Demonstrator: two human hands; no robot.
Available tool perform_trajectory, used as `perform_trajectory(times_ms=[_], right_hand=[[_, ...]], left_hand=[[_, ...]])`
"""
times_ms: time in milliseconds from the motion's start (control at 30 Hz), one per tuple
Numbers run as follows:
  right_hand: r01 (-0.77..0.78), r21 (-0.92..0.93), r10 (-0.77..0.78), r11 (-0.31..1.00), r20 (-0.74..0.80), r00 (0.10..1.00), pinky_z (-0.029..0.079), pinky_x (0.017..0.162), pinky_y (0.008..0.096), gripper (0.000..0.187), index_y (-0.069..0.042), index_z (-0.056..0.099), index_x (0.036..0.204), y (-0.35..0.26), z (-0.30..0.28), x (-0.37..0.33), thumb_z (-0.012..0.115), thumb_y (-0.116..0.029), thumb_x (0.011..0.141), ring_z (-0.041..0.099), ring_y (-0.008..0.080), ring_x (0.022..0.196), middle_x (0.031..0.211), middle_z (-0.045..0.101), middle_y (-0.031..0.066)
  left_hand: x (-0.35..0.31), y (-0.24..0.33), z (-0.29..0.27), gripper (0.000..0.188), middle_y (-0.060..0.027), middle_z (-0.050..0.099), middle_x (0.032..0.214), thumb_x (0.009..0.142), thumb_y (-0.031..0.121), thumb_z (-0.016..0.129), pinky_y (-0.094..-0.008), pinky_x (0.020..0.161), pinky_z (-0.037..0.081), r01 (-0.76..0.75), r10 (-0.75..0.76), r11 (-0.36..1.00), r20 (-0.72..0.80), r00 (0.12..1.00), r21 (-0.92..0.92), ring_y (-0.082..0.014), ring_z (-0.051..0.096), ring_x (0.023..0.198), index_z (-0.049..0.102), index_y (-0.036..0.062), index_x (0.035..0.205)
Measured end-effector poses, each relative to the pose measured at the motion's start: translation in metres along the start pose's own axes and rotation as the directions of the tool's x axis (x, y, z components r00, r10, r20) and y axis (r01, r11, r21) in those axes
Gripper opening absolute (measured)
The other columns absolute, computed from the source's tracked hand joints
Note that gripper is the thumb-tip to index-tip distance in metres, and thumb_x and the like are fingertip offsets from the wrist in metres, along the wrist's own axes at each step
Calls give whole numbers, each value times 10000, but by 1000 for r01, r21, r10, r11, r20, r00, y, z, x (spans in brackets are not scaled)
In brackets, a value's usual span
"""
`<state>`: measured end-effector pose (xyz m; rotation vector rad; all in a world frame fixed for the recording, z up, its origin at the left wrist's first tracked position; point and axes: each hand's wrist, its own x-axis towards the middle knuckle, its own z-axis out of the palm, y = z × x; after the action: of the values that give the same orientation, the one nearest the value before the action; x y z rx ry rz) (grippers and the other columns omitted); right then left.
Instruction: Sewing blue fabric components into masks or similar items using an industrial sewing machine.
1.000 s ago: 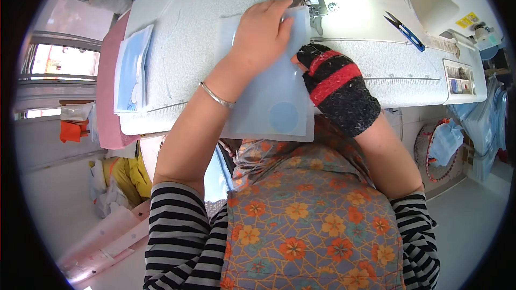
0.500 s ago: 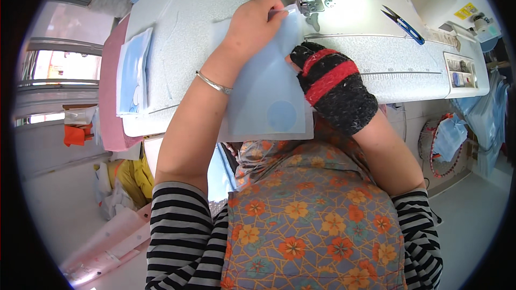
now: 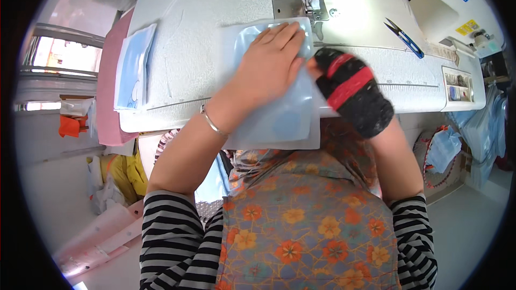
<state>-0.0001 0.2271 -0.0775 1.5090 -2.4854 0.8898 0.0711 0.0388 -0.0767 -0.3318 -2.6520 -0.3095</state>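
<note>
A light blue plastic sheet (image 3: 285, 126) with a milky see-through border lies on the sewing table and hangs over its front edge. My left hand (image 3: 271, 64), bare with a silver bangle at the wrist, presses flat on its upper part, fingers stretched out. At the sheet's right edge is my right hand (image 3: 355, 88) in a black and red fingerless glove. Its fingers are curled and its fingertips, a little blurred, pinch that edge. Just beyond the sheet stands the sewing machine's presser foot (image 3: 312, 8), apart from both hands.
Blue thread snips (image 3: 405, 38) lie on the right of the table (image 3: 183, 64). A small parts tray (image 3: 458, 86) is set in the right corner. Folded blue sheets (image 3: 134, 67) lie at the left. A basket with blue material (image 3: 443, 147) stands below right.
The sheet now lies flatter, its top edge away from the presser foot. My left hand went from gripping its top corner to lying flat on it. My right hand shifted slightly right.
</note>
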Motion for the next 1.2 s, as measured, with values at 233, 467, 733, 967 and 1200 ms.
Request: perform_trajectory(times_ms=[233, 467, 733, 967, 1200], right_hand=[[219, -319, -224, 922, 21, 974, 479, 965, 429, 321, -45, 654, 1134, 68, 5, 48, 559, -134, 841, 617, 321, 1082, 1159, 660, 152], [189, -192, -197, 963, -26, 980, 486, 962, 414, 345, -69, 654, 1117, 64, 1, 47, 579, 7, 789, 606, 328, 1097, 1166, 659, 112], [190, 67, -191, 979, -2, 982, 514, 924, 398, 322, -63, 674, 1055, 54, -7, 28, 571, 70, 780, 631, 335, 1059, 1130, 679, 121], [263, -35, -261, 964, 50, 964, 501, 957, 399, 405, -41, 664, 1146, 51, -9, 26, 561, 67, 769, 615, 332, 1098, 1183, 655, 138], [270, -63, -269, 961, 30, 963, 485, 991, 402, 435, -37, 641, 1185, 54, -5, 25, 561, 63, 770, 603, 337, 1126, 1227, 633, 141]], left_hand=[[25, -5, 15, 424, -207, 545, 1341, 889, 235, 618, -509, 1074, 393, 48, -48, 999, -18, 999, -26, -364, 506, 1272, 564, 11, 1245], [31, -9, 23, 434, -210, 552, 1334, 899, 261, 611, -515, 1073, 398, 48, -48, 999, -7, 999, 12, -361, 511, 1274, 564, 3, 1244], [31, -2, 23, 473, -237, 544, 1325, 827, 193, 623, -529, 1075, 391, 80, -78, 996, -35, 996, 41, -362, 509, 1273, 550, -47, 1229], [10, 10, 2, 466, -211, 551, 1302, 830, 192, 631, -529, 1067, 397, 54, -55, 998, 39, 998, 17, -354, 523, 1244, 556, -47, 1223], [7, 15, -5, 361, -152, 587, 1247, 845, 140, 627, -514, 1026, 445, -4, 6, 1000, 65, 998, -25, -330, 556, 1214, 601, -2, 1176]])
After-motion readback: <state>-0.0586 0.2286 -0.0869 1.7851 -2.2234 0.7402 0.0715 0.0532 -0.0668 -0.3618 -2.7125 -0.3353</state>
